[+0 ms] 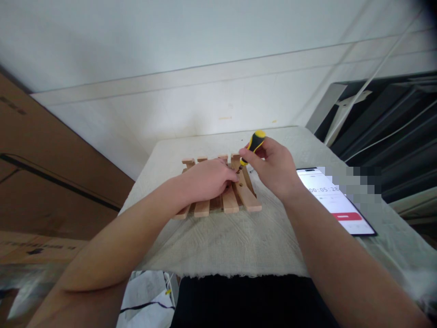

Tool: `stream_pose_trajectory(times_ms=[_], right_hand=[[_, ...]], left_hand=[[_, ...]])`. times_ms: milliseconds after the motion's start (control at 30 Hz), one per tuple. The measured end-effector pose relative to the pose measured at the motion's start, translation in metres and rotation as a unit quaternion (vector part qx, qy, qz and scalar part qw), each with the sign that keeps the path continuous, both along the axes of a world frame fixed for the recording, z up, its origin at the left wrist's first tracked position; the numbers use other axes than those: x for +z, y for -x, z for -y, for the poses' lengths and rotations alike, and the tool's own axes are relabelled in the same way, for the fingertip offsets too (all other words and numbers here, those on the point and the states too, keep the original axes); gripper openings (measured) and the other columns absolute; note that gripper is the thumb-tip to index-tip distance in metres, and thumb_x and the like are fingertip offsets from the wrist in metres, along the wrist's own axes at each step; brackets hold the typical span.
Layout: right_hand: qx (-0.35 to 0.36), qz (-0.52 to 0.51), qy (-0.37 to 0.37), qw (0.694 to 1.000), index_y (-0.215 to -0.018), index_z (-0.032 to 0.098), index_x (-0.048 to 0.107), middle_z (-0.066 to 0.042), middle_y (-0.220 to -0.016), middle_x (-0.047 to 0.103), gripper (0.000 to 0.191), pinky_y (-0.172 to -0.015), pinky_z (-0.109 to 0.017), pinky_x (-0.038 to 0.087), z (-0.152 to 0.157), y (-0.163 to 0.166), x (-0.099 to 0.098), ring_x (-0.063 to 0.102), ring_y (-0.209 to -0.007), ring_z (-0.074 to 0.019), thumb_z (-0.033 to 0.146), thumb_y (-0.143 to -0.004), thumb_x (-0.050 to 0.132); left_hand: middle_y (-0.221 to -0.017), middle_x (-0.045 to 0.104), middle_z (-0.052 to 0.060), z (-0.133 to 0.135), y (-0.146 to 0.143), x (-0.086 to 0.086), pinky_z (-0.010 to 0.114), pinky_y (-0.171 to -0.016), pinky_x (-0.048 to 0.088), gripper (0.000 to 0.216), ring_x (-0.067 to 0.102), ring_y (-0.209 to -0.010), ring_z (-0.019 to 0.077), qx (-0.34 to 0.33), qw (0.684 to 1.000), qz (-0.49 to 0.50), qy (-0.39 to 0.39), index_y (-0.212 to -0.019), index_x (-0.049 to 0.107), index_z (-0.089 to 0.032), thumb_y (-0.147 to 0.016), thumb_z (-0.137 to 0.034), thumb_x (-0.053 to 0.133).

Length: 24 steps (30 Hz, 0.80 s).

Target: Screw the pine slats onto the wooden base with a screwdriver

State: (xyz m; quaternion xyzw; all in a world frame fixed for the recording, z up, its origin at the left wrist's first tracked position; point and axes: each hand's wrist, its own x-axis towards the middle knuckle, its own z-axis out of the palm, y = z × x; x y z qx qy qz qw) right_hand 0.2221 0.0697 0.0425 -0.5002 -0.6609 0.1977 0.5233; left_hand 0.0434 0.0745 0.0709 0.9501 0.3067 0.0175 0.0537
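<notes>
A slatted wooden piece (250,200) lies on the cloth-covered table, its light slats set side by side with gaps between them. My right hand (275,166) grips a black-and-yellow screwdriver (256,142), tilted with its handle up and to the right. The screwdriver's tip points down at the rightmost slat, near a dark hole in the wood. Across the slats lies my left hand (213,177), closed on the wood, its thumb and fingers close beside the screwdriver tip. Whether those fingers also pinch a screw is hidden.
To the right, a phone (341,223) with a running timer lies on the cloth (232,246). A pale wall (205,105) rises behind the table. Brown cardboard (61,182) stands at the left, and dark panels (385,118) lean at the right.
</notes>
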Motion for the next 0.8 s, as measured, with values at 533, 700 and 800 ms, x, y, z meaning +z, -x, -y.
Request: stream_pose_trajectory(times_ms=[533, 700, 800], right_hand=[[-0.092, 0.391, 0.205, 0.892, -0.11, 0.012, 0.052, -0.02, -0.105, 0.066, 0.03, -0.067, -0.035, 0.043, -0.012, -0.014, -0.022, 0.065, -0.091, -0.0302, 0.019, -0.08, 0.048], [-0.053, 0.413, 0.193, 0.888, -0.111, 0.013, 0.052, -0.018, -0.11, 0.066, 0.03, -0.069, -0.032, 0.042, -0.019, -0.019, -0.035, 0.064, -0.097, -0.0274, 0.019, -0.082, 0.052], [-0.037, 0.421, 0.196, 0.885, -0.107, 0.015, 0.054, -0.015, -0.101, 0.069, 0.022, -0.067, -0.032, 0.04, -0.022, -0.021, -0.038, 0.065, -0.092, -0.0266, 0.024, -0.087, 0.051]], left_hand=[[-0.101, 0.073, 0.005, -0.004, 0.002, -0.005, 0.034, -0.095, 0.046, 0.029, 0.064, -0.101, 0.0185, -0.006, 1.0, 0.002, 0.003, -0.094, 0.075, -0.023, -0.087, -0.012, 0.049], [-0.098, 0.073, 0.005, -0.004, 0.002, -0.004, 0.034, -0.095, 0.046, 0.028, 0.064, -0.099, 0.0188, -0.014, 1.0, 0.003, 0.007, -0.092, 0.075, -0.022, -0.087, -0.012, 0.049], [-0.097, 0.074, 0.005, -0.003, 0.002, -0.002, 0.034, -0.096, 0.045, 0.027, 0.064, -0.098, 0.0181, -0.021, 1.0, 0.007, 0.01, -0.092, 0.075, -0.022, -0.087, -0.012, 0.05]])
